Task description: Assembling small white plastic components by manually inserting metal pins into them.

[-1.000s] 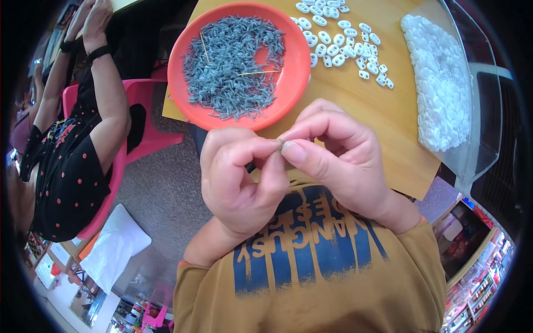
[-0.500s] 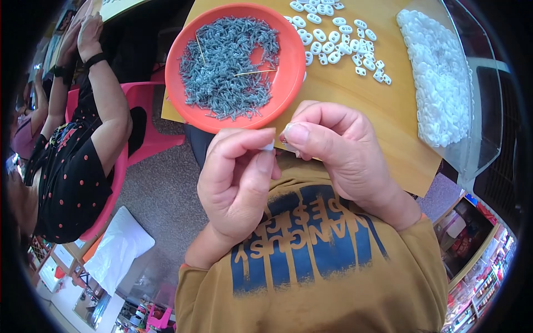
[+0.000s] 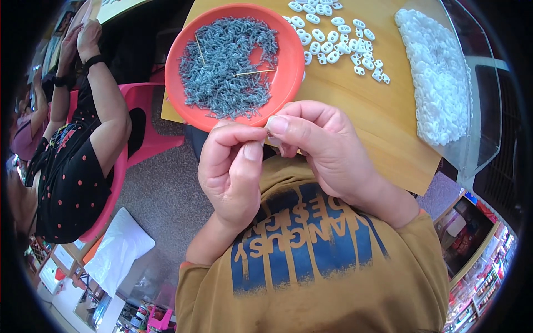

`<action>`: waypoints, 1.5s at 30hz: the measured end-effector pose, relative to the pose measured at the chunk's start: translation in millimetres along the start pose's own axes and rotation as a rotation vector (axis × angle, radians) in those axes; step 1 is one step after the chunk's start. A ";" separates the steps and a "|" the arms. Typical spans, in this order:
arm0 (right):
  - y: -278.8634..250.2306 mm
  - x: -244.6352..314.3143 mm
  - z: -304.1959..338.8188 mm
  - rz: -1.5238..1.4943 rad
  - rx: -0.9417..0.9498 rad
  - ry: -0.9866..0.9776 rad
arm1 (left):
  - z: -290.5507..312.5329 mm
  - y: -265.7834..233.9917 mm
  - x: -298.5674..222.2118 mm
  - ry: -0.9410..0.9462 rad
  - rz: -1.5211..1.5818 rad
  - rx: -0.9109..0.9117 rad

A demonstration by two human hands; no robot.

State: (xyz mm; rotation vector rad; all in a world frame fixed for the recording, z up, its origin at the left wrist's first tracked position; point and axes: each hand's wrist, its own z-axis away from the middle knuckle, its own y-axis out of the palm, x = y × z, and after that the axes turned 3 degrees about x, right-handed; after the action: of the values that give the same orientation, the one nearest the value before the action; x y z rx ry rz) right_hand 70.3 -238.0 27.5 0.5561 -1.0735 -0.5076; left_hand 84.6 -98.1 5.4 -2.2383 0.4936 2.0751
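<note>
My left hand [image 3: 229, 172] and my right hand [image 3: 327, 141] meet just in front of a red plate, fingertips touching. Thumb and forefinger of the left are pinched; a small white piece showed between them a moment earlier, and now the fingers mostly cover it. My right hand also pinches something tiny, too hidden to name. On the red plate [image 3: 290, 91] lies a heap of small grey pieces that look like springs [image 3: 222, 83], with two thin sticks among them. Oval white plastic pieces with two holes [image 3: 333, 38] are scattered on the table to the plate's right.
A heap of white plastic pieces [image 3: 436, 83] lies in a clear tray [image 3: 484, 119] at the right of the wooden table [image 3: 383, 119]. To the left, another person [image 3: 78, 161] sits on a pink chair [image 3: 150, 127]. A white bag [image 3: 119, 244] lies below the chair.
My right hand has moved a little left, and its fingertips now touch those of my left hand. The gap between them has closed, covering the white piece.
</note>
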 end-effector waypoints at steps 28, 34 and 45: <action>1.8 -6.6 2.6 -0.044 -0.005 -0.058 | 10.6 7.1 -2.8 -0.014 0.083 -0.090; 1.9 -7.7 3.1 -0.031 -0.009 -0.062 | 11.6 6.0 -1.4 0.001 0.096 -0.077; 3.9 -9.8 3.6 0.066 -0.033 -0.102 | 11.1 2.5 -1.0 0.000 0.071 -0.040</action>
State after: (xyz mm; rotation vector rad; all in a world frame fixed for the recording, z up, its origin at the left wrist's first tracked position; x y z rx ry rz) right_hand 63.6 -229.5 24.8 0.4685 -1.1748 -0.4989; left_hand 73.2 -97.4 5.7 -2.2751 0.5449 2.1370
